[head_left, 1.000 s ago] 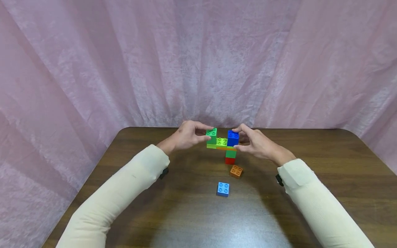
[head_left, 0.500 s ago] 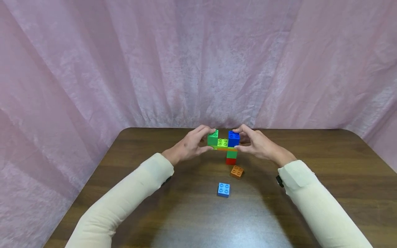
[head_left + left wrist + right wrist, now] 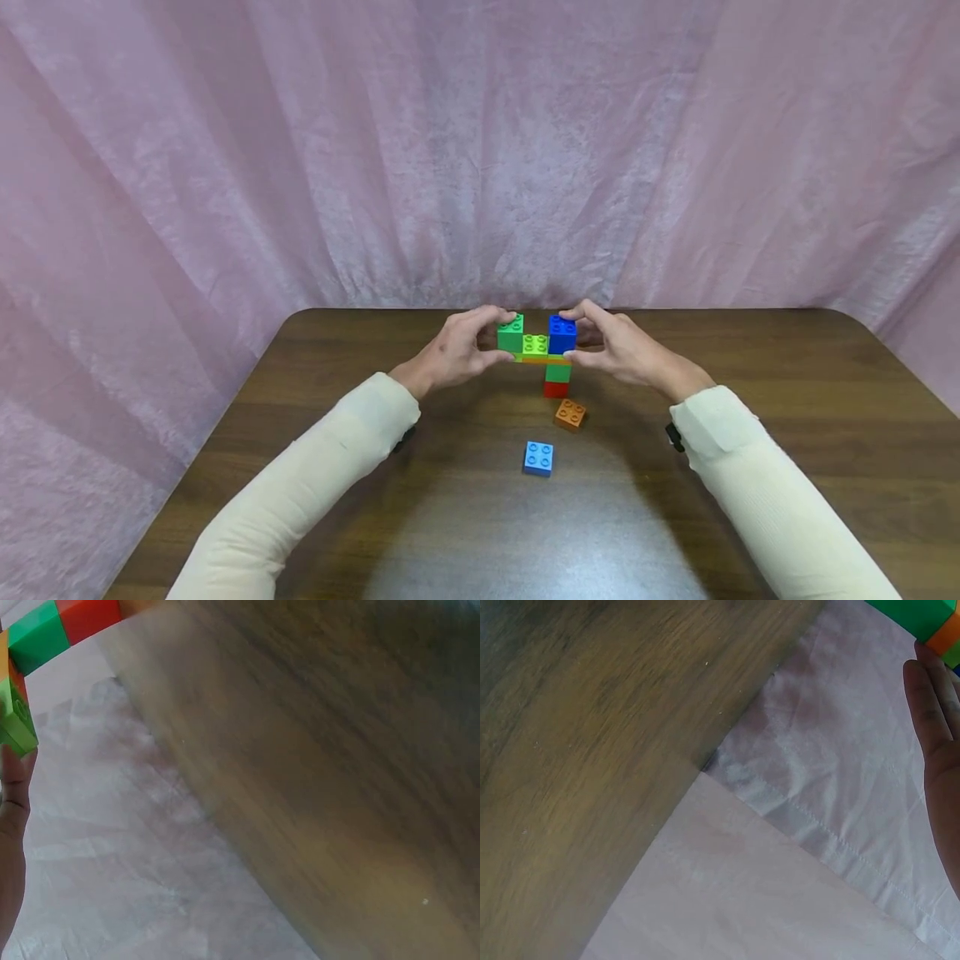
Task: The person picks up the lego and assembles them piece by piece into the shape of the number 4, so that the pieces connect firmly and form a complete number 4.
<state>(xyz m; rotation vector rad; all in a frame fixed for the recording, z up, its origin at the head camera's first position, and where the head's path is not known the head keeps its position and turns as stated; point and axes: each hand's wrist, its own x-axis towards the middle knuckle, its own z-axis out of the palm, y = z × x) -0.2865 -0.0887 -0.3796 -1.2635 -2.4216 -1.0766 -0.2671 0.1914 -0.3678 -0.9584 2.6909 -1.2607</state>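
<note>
A toy-brick build stands near the table's far edge. Its upper left end is a green brick (image 3: 510, 337), which my left hand (image 3: 457, 348) pinches, fingers at the top and thumb low by the lime layer. On the right, my right hand (image 3: 622, 346) pinches a dark blue brick (image 3: 562, 336) from its outer side. Between them shows a lime brick (image 3: 535, 344) over a thin orange layer (image 3: 534, 361). Below the blue brick, a lower green brick (image 3: 558, 373) sits on a red brick (image 3: 556, 389). The left wrist view catches the lime end (image 3: 16, 724) at my fingertips.
In front of the build lie a loose orange brick (image 3: 570, 414) and, nearer, a light blue brick (image 3: 538, 458). The brown wooden table (image 3: 787, 400) ends at a pink curtain (image 3: 480, 167) behind.
My left hand has shifted slightly right and its thumb has dropped from the green brick's side to the lime layer. The right hand keeps its hold; the loose bricks stay put.
</note>
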